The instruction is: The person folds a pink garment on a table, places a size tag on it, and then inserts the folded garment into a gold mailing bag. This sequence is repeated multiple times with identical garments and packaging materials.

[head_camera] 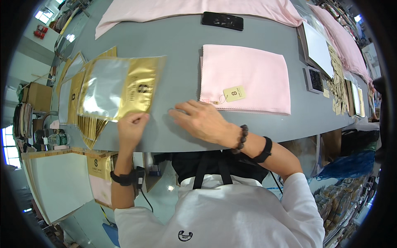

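Note:
My left hand (132, 130) grips the near edge of a gold and clear plastic packaging bag (107, 90), which is raised over a stack of similar bags (93, 127). The bag looks flat, and nothing shows inside it. My right hand (201, 121) hovers over the grey table, palm down with fingers spread and nothing in them. Just beyond it lies a folded pink cloth (248, 71) with a scalloped edge. On the cloth's near left corner rests a gold hang tag (234, 93) on a string, bearing writing.
A black smartphone (222, 21) lies beside a spread of pink fabric (186, 7) at the table's (173, 40) far side. To the right are white boards (318, 49), a small box of dark items (314, 80) and loose tags (338, 80). A plastic bottle (57, 139) stands at left.

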### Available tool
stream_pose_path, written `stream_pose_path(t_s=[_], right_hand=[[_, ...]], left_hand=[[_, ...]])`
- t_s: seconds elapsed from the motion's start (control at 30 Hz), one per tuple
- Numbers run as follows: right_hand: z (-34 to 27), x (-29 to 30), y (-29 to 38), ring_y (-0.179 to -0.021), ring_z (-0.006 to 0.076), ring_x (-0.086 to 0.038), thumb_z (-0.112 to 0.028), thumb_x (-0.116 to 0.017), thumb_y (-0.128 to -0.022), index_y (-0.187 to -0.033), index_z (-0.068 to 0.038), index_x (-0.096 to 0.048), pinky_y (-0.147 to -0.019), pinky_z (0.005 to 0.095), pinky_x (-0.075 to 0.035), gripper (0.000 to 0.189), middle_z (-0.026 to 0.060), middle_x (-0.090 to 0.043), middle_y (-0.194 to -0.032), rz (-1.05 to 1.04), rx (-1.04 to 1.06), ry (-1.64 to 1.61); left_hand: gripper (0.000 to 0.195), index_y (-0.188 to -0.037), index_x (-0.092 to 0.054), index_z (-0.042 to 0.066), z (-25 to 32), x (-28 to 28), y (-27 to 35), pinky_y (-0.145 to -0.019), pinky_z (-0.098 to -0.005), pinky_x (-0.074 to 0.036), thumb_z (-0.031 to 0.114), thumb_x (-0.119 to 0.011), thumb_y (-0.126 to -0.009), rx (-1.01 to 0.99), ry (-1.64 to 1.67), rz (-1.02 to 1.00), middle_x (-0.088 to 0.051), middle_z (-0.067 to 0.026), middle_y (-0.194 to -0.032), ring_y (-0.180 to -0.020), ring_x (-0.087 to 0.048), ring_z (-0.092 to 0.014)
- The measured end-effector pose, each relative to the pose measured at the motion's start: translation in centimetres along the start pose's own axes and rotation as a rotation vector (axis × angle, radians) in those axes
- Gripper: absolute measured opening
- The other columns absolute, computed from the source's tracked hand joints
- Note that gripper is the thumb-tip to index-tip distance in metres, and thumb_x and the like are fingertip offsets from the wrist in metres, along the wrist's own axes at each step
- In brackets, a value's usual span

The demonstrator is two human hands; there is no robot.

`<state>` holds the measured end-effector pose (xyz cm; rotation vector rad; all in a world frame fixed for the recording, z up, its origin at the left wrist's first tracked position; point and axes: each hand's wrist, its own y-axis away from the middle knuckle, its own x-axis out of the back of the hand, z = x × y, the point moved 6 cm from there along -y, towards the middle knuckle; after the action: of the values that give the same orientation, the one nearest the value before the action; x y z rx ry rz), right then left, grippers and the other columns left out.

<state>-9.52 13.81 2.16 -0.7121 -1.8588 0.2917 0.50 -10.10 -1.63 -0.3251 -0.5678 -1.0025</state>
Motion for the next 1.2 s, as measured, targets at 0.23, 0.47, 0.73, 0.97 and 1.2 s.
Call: stream_pose_path(t_s=[0.23, 0.47, 0.73, 0.97, 1.2], right_hand=[[-0.7, -3.7, -2.1, -0.112, 0.0234, -0.06, -0.014, -0.071, -0.085, -0.108, -0.002, -0.069, -0.093, 0.034, -0.046, 0.026, 0.0069, -0.063, -0.115, -0.072, 0.117, 0.185], [-1.3, -4.7, -3.1, -0.104, 0.0208, -0.059, -0.015, -0.068, -0.083, -0.096, -0.006, -0.071, -0.09, 0.0336, -0.044, 0.016, 0.0031, -0.063, -0.099, -0.109, 0.204, 0.274], [-0.8, -5.4, -3.4, -0.105, 0.0238, -0.059, -0.018, -0.067, -0.084, -0.096, -0.006, -0.068, -0.093, 0.0369, -0.046, 0.017, 0.0062, -0.064, -0.097, -0.131, 0.23, 0.267], [5.0, -2.2, -4.8, -0.111, 0.0289, -0.062, -0.04, -0.057, -0.106, -0.114, -0.004, -0.062, -0.097, 0.0433, -0.045, 0.038, 0.0118, -0.067, -0.109, -0.252, -0.132, 0.177], [15.8, 6.7, -6.0, -0.099, 0.0412, -0.07, -0.027, -0.065, -0.101, -0.115, -0.008, -0.073, -0.087, 0.0504, -0.056, 0.026, 0.0204, -0.074, -0.111, -0.026, -0.321, 0.09]], left_hand=[[0.019, -0.103, -0.078, -0.007, 2.3, -4.2, 1.1, -0.059, -0.0235, -0.045, 0.011, -0.078, -0.095, 0.068, 0.107, -0.126, -0.07, -0.0008, -0.076, -0.067, -0.057, -0.005], [0.018, -0.103, -0.077, -0.006, 0.9, -4.6, 1.8, -0.054, -0.0221, -0.045, 0.011, -0.074, -0.099, 0.081, 0.283, -0.001, -0.068, 0.0009, -0.073, -0.061, -0.054, -0.004], [0.017, -0.095, -0.077, -0.005, -0.3, -4.4, 1.3, -0.052, -0.0233, -0.046, 0.011, -0.075, -0.097, 0.169, 0.362, 0.141, -0.063, 0.0028, -0.068, -0.057, -0.054, -0.003], [0.014, -0.099, -0.074, -0.006, 2.4, -4.8, 2.2, -0.055, -0.0221, -0.047, 0.008, -0.074, -0.096, -0.077, -0.007, 0.024, -0.067, 0.0004, -0.071, -0.058, -0.054, -0.003], [0.041, -0.122, -0.07, 0.0, 7.2, -5.0, 1.8, -0.076, -0.044, -0.056, 0.0, -0.067, -0.082, -0.26, -0.281, -0.012, -0.069, -0.0171, -0.098, -0.084, -0.069, -0.037]])
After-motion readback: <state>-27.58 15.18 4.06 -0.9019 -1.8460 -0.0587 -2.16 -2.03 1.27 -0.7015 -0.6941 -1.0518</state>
